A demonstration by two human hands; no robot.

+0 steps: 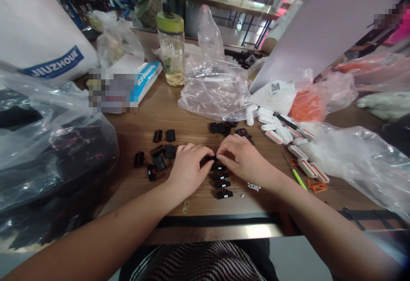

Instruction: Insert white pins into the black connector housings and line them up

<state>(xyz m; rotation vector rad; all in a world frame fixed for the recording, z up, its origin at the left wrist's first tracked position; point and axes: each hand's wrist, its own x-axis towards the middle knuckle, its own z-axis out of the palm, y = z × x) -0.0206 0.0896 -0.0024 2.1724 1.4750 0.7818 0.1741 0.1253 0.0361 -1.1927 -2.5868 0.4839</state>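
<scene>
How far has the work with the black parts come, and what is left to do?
Four black parts in a column show white dots, so they look done. One dark piece is between the left hand and the right hand. Probably left: the loose black blocks beside the left hand, and the small white bits.

The small black piece (pixel 212 158) that I hold is at the centre of the frame, mostly covered, so its pose is not clear. Below it, four black connectors (pixel 222 184) lie in one column, each with white spots.
</scene>
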